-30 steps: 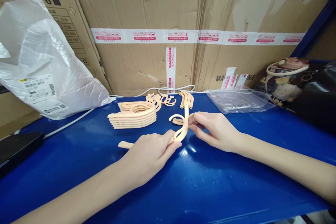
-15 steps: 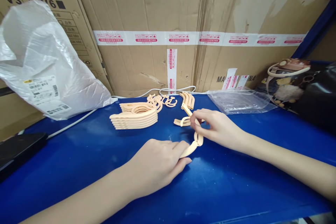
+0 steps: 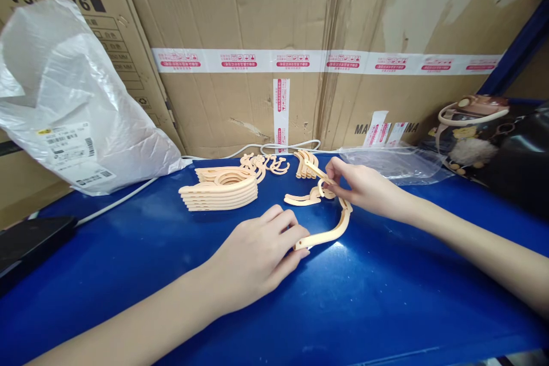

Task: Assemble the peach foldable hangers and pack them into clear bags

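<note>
Between my hands is a beige plastic folding hanger (image 3: 328, 235), its curved arms spread apart. My left hand (image 3: 261, 254) pinches the near arm's tip, which has a small hole, between thumb and fingers. My right hand (image 3: 355, 183) grips the other arm farther back; its fingers partly cover the hanger's joint. Just behind, on the table, lie loose curved hanger arms (image 3: 300, 200), partly hidden by my right hand. A stack of folded hangers (image 3: 218, 191) rests to the left, a pile of hanger hooks (image 3: 259, 166) behind it. More hanger arms (image 3: 300, 166) lie in a row at the back.
The blue table (image 3: 364, 309) ends against a large cardboard box (image 3: 240, 108). A white plastic mailer bag (image 3: 86, 103) leans at the left, above a black device (image 3: 34, 246). At the right are a clear plastic bag (image 3: 394, 166) and a brown bag with charms (image 3: 476, 131).
The hanger has opened wider, its near arm now stretched out toward my left hand. My right hand has moved up and slightly right; my left hand now holds only the tip.
</note>
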A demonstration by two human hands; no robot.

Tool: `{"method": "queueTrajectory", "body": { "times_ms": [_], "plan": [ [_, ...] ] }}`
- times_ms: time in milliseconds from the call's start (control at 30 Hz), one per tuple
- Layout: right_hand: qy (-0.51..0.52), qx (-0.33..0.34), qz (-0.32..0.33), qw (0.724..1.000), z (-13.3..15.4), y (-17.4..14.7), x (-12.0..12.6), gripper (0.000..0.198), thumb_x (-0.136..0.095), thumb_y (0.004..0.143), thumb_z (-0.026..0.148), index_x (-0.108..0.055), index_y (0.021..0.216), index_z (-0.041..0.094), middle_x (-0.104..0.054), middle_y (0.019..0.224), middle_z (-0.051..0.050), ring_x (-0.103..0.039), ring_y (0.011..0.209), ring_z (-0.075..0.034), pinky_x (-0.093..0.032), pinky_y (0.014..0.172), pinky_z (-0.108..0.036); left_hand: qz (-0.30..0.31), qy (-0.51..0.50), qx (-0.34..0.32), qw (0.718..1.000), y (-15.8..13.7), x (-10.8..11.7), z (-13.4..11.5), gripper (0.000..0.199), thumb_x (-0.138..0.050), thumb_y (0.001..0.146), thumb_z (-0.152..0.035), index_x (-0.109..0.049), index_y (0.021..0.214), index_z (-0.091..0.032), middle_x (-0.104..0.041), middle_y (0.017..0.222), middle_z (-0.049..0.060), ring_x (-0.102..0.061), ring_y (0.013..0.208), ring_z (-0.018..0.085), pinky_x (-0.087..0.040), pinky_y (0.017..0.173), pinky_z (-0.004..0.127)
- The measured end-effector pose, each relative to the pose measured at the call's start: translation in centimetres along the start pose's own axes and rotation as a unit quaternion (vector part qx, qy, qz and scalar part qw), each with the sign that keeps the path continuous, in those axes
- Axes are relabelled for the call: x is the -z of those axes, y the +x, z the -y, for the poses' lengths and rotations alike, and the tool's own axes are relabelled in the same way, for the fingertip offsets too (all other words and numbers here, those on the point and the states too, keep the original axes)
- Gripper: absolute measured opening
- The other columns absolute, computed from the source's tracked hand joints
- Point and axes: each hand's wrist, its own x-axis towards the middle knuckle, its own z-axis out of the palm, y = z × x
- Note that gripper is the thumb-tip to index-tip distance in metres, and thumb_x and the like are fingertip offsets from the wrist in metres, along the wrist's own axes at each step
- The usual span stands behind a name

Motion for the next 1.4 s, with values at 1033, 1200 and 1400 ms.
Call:
{"method": "queueTrajectory", "body": {
  "times_ms": [1033,1200,1400],
  "plan": [
    [0.088,0.040,0.044,0.994,-0.5,0.4,-1.9,0.021,-0.053,0.091,0.028,-0.068,0.103,0.020,-0.066,0.097,-0.006,-0.063,0.082,-0.018,-0.048,0.072,-0.030,0.091,0.020,0.171,0.981,-6.0,4.3,1.5,0.044,-0.048,0.091,-0.051,-0.051,0.133,-0.037,-0.057,0.135,-0.002,-0.055,0.122,0.027,-0.045,0.100,0.043],
    [0.039,0.085,0.020,0.995,0.7,0.0,-0.7,0.026,-0.049,0.094,0.034,-0.067,0.106,0.019,-0.064,0.101,-0.008,-0.060,0.093,-0.021,-0.047,0.081,-0.033,0.058,0.051,0.175,0.982,-1.4,3.2,0.9,0.023,-0.052,0.090,-0.034,-0.061,0.104,-0.019,-0.066,0.105,0.008,-0.063,0.095,0.027,-0.050,0.078,0.038],
    [0.024,0.190,0.133,0.972,4.0,-1.7,2.2,0.031,-0.056,0.089,0.048,-0.070,0.100,0.023,-0.064,0.090,-0.003,-0.062,0.086,-0.018,-0.045,0.076,-0.029,0.057,-0.017,0.201,0.978,-0.4,2.3,2.1,0.011,-0.050,0.089,-0.026,-0.058,0.095,-0.020,-0.062,0.091,0.003,-0.059,0.081,0.020,-0.041,0.066,0.029]
  ]
}}
